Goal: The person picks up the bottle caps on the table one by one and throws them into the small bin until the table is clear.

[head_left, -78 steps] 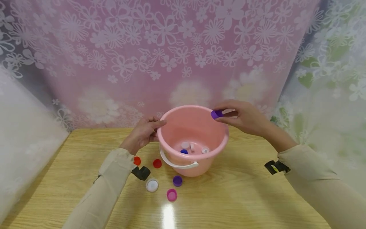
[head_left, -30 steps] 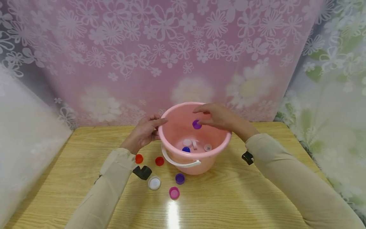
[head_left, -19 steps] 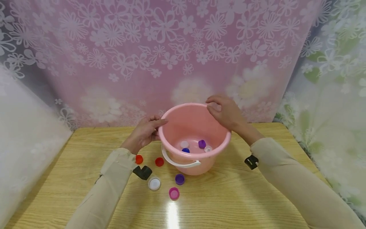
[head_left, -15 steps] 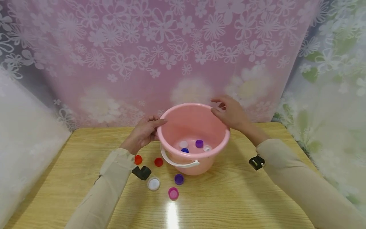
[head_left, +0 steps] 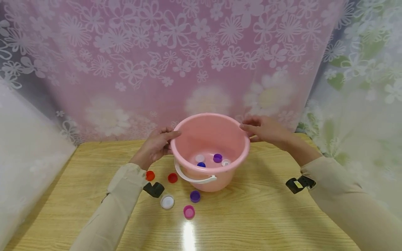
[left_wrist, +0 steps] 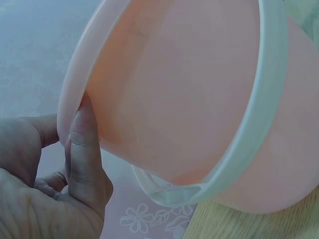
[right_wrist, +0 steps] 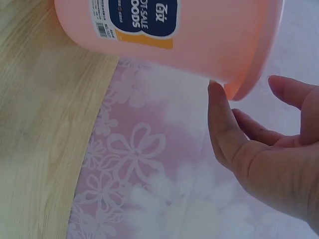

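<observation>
Nearest, beige sleeves [head_left: 103,212] come in L & R, each w/ a blk wrist piece [head_left: 154,190]. On the wood-grain desk [head_left: 267,216], closest 1st: pink cap [head_left: 189,212], white cap [head_left: 167,202] up & left of it, dark purple cap [head_left: 195,196] just short of the bucket's base, then red cap [head_left: 172,178] & orange cap [head_left: 150,175], the latter by the L cuff; all five apart. Next, pink bucket [head_left: 211,179] stands on the desk, mouth up, white handle [head_left: 194,180] hanging front-left; R wrist view shows a printed label [right_wrist: 144,20] on its wall. At the bottom inside: blue cap [head_left: 201,164], clear/white cap [head_left: 225,162], violet cap [head_left: 217,158], pale cap [head_left: 199,158]. Hands: L hand [head_left: 157,143] grips the rim, thumb over the top, fingers outside & below. R hand [head_left: 267,130] is released, thumb & fingers apart either side of the rim opp.; can't tell if a fingertip touches. Farthest, pink floral cloth [head_left: 188,69] hangs behind, w/ paler floral cloth [head_left: 361,115] at R.
</observation>
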The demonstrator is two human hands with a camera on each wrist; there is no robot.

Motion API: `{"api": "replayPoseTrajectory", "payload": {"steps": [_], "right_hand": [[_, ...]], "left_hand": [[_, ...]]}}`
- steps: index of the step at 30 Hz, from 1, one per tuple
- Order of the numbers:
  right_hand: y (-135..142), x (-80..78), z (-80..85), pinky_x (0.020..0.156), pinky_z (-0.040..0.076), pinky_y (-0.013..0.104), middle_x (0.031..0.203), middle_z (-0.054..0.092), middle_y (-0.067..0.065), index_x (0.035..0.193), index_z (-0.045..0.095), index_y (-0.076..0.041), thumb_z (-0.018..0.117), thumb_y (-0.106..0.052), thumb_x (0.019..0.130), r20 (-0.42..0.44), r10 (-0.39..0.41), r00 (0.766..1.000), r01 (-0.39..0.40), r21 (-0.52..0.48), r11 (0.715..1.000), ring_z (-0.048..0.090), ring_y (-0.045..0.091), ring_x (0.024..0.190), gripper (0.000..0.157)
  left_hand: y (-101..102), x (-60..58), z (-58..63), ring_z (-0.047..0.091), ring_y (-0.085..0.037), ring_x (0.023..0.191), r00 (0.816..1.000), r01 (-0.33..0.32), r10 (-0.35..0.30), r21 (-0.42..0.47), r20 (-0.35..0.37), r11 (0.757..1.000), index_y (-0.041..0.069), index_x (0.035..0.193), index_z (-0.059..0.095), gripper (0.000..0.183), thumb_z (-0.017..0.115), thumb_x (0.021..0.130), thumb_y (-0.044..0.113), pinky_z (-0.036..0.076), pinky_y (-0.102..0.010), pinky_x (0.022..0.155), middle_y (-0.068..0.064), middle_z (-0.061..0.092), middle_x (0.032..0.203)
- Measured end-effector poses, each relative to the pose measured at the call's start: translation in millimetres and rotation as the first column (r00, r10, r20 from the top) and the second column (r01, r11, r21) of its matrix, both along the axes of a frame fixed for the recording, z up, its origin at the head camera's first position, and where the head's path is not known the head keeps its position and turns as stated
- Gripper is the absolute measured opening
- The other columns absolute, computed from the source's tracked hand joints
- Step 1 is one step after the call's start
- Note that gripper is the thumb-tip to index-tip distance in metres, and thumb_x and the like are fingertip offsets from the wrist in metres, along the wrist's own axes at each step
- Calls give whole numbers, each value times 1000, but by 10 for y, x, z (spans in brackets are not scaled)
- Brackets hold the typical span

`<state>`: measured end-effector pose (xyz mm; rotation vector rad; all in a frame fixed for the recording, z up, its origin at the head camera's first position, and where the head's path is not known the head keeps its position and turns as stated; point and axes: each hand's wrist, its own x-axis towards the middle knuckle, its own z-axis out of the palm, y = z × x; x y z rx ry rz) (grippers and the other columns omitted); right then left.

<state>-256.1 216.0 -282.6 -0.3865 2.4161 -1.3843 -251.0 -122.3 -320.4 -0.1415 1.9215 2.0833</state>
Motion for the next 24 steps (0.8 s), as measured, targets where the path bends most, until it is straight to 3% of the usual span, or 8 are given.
{"api": "replayPoseTrajectory", "payload": {"steps": [9, 14, 19, 24], "right_hand": [[38, 127, -87, 88, 52, 41, 128, 49, 27, 139, 38, 7, 56, -18, 98, 148, 38, 988, -12, -172, 985, 55, 38, 113, 51], [30, 162, -154, 86, 53, 39, 130, 48, 28, 141, 38, 6, 58, -16, 97, 196, 2, 981, 50, -257, 965, 56, 37, 113, 53], [38, 188, -205, 85, 53, 36, 128, 51, 25, 141, 37, 7, 58, -15, 97, 244, -21, 970, 111, -360, 926, 60, 32, 110, 54], [37, 202, -234, 85, 53, 36, 128, 52, 23, 141, 40, 5, 60, -15, 96, 265, -61, 962, 167, -400, 901, 61, 31, 109, 53]], "left_hand": [[-1, -1, -10, 59, -14, 48, 1000, -4, 4, 1, 5, 1000, 6, 103, 49, 25, 66, 93, 22, 56, -27, 50, -7, 57, 71], [-8, 11, -22, 60, -14, 49, 1000, -1, 1, -11, 4, 1000, 6, 105, 50, 26, 65, 93, 22, 56, -27, 51, -8, 56, 73], [-19, 16, -26, 61, -15, 52, 1000, 14, -14, -13, 2, 1000, 6, 108, 50, 29, 66, 92, 23, 57, -29, 55, -8, 55, 77], [-41, 29, -9, 63, -17, 60, 999, 25, -28, -95, -29, 995, 6, 112, 50, 37, 67, 91, 31, 58, -32, 62, -9, 57, 82]]}}
